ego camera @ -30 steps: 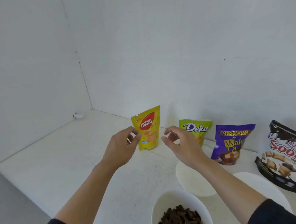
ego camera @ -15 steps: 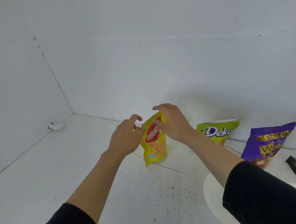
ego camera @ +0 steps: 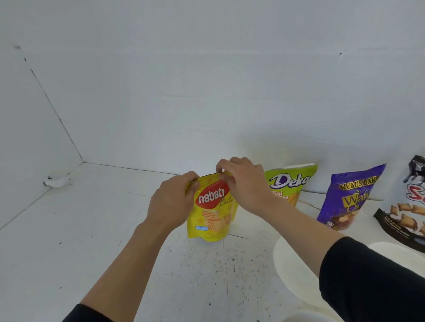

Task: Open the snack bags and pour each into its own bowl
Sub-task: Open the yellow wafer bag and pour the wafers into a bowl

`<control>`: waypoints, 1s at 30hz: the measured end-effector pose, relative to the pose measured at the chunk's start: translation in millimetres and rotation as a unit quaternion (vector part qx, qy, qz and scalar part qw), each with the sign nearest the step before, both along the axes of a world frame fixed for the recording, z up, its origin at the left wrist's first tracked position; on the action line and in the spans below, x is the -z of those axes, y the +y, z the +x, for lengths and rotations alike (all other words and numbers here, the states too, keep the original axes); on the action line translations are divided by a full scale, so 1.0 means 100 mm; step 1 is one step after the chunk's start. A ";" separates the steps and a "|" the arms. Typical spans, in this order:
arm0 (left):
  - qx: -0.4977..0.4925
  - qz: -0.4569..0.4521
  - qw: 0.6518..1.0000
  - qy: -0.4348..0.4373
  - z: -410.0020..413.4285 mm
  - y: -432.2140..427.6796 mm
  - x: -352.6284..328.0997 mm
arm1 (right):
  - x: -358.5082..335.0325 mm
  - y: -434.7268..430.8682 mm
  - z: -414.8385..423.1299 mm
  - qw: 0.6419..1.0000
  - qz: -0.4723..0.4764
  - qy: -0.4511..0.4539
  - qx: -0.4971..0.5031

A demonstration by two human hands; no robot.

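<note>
A yellow Nabati snack bag stands upright on the white table, near the back wall. My left hand pinches its top left corner. My right hand pinches the top edge near the right corner. To its right stand a green Deka bag, a purple wafer bag and a black Soom bag. A white bowl lies under my right forearm, and another white bowl sits further right.
The white wall runs close behind the bags and meets a side wall at the left corner. A third white bowl rim shows at the bottom edge. Bare speckled table stretches to the left.
Both hands reached forward from in front of the yellow bag and now pinch its top edge. The view swung left and back, so the bowl of brown snacks left the frame.
</note>
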State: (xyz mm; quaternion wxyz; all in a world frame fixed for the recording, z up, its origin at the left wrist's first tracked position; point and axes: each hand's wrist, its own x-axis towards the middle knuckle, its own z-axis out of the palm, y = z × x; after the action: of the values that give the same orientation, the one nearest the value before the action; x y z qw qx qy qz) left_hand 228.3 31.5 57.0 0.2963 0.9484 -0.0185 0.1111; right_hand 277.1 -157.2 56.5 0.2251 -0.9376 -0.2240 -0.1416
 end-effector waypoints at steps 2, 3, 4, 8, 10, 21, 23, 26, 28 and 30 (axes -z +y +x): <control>0.002 -0.007 1.000 -0.016 -0.14 -0.02 -0.09 | -0.06 -0.02 -0.14 1.000 0.024 -0.017 -0.002; 0.003 -0.012 1.000 -0.024 -0.21 -0.04 -0.13 | -0.10 -0.04 -0.23 0.999 0.033 -0.027 -0.002; 0.003 -0.018 0.999 -0.032 -0.30 -0.05 -0.18 | -0.14 -0.06 -0.31 0.999 0.039 -0.036 -0.002; -0.009 -0.029 0.998 -0.059 -0.71 -0.15 -0.29 | -0.23 -0.18 -0.72 0.996 0.055 -0.067 -0.016; -0.018 -0.029 0.997 -0.064 -0.94 -0.22 -0.29 | -0.22 -0.27 -0.91 0.994 0.069 -0.075 -0.030; -0.087 -0.054 0.994 -0.048 -1.93 -0.57 0.12 | 0.25 -0.64 -1.64 0.988 0.112 -0.013 -0.108; -0.120 -0.066 0.988 -0.068 -2.04 -0.56 0.18 | 0.28 -0.57 -1.75 0.991 0.101 -0.032 -0.087; -0.153 -0.142 0.972 -0.105 -2.19 -0.51 0.18 | 0.25 -0.49 -1.88 0.992 0.076 -0.048 -0.086; -0.142 -0.157 0.969 -0.125 -2.25 -0.45 0.17 | 0.23 -0.47 -1.92 0.992 0.056 -0.052 -0.100; -0.121 -0.145 0.973 -0.132 -2.26 -0.39 0.16 | 0.22 -0.45 -1.94 0.991 0.052 -0.058 -0.113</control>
State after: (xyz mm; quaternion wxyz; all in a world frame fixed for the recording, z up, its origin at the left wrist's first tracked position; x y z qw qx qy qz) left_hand 2.0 -7.6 40.6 0.4097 0.8676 0.0735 0.2720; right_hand 82.9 -202.5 34.5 0.2747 -0.8835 -0.3337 -0.1807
